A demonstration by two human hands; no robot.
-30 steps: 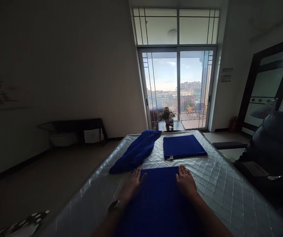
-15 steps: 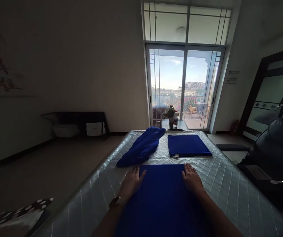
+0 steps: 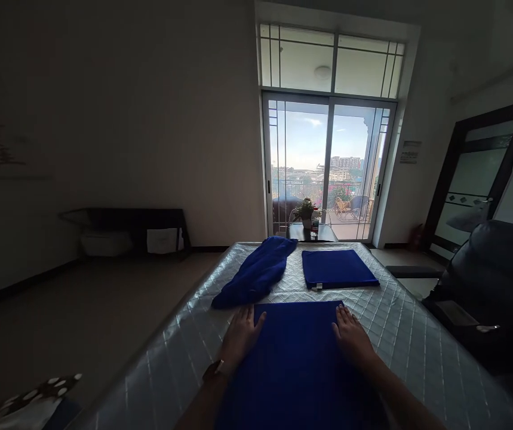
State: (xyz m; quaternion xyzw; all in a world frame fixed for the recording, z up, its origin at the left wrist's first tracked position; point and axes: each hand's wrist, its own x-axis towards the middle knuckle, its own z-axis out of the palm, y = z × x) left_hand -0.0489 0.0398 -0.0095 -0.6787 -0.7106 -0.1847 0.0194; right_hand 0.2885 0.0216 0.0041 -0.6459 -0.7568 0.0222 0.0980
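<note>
A blue cloth [image 3: 298,364] lies flat and smooth in front of me, its near end running out of view. On its far left corner rests my left hand [image 3: 242,334], fingers stretched out and thumb on the cloth. My right hand [image 3: 352,333] lies flat along the far right corner, fingers extended too. Neither hand grips anything. Beyond them, a crumpled blue cloth [image 3: 258,272] lies at the left. To its right is a neatly folded blue cloth [image 3: 339,267] with a small white tag at its near edge.
The cloths lie on a bed-like surface with a silver quilted cover [image 3: 184,358]. Past its far edge stands a small table [image 3: 325,233] with a potted plant [image 3: 305,210] and a bottle. A dark chair [image 3: 493,280] stands at the right, a low shelf [image 3: 135,218] by the left wall.
My view has tilted and shifted slightly, so the whole scene sits a little lower in the frame. Both hands remain flat at the cloth's far corners.
</note>
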